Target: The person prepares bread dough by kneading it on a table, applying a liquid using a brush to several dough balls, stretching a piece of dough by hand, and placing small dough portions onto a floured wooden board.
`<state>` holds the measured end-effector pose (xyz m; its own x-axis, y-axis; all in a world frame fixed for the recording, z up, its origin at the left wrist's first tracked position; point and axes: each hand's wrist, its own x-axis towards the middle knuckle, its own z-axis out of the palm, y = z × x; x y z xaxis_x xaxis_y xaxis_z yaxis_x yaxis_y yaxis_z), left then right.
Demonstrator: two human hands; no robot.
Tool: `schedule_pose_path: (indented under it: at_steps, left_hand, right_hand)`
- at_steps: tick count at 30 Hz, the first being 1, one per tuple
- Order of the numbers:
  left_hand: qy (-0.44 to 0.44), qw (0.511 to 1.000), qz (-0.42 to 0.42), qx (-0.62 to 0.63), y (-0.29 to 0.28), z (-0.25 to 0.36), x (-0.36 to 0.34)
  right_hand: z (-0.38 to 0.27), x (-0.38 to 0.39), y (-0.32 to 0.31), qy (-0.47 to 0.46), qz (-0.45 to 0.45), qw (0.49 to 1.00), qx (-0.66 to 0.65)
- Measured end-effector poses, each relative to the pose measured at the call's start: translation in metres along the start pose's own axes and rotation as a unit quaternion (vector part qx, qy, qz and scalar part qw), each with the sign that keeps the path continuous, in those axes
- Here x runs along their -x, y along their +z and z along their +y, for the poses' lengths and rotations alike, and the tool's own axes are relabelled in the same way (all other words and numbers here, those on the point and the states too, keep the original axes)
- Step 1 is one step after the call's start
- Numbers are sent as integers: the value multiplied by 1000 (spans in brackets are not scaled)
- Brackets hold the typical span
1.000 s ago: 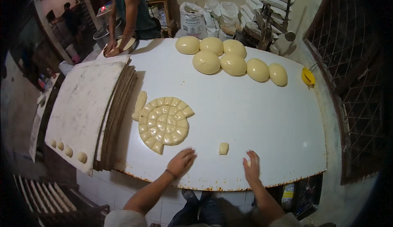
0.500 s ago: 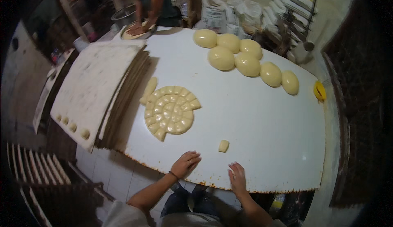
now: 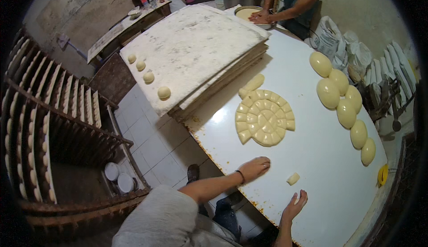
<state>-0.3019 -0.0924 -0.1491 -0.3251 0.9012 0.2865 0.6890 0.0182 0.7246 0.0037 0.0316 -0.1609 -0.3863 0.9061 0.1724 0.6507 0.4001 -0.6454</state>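
**Hands rolling, loose piece between them**

Your left hand (image 3: pixel 254 167) stays flat and closed over the white desk (image 3: pixel 321 158), likely on a dough piece I cannot see. Your right hand (image 3: pixel 294 206) is open and holds nothing. The small dough piece (image 3: pixel 293 178) still lies between them, untouched. Your view has swung left since a moment ago; the cut dough round (image 3: pixel 264 117) hasn't moved.

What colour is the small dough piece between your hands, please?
Pale cream-yellow dough piece, seen in the head view.
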Motion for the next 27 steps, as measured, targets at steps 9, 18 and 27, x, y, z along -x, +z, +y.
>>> schedule_pose_path:
  at_steps: [9, 18, 27]
  left_hand:
    - [-311, 698, -21, 645, -59, -15, 73]
    - [-205, 895, 359, 170, -657, -198, 72]
    - [-266, 841, 385, -271, -786, -417, 120]
  right_hand:
    - [-4, 69, -9, 416, 103, 845, -322]
    - [-301, 58, 8, 366, -128, 861, -329]
    - [-540, -39, 110, -3, -289, 942, -171]
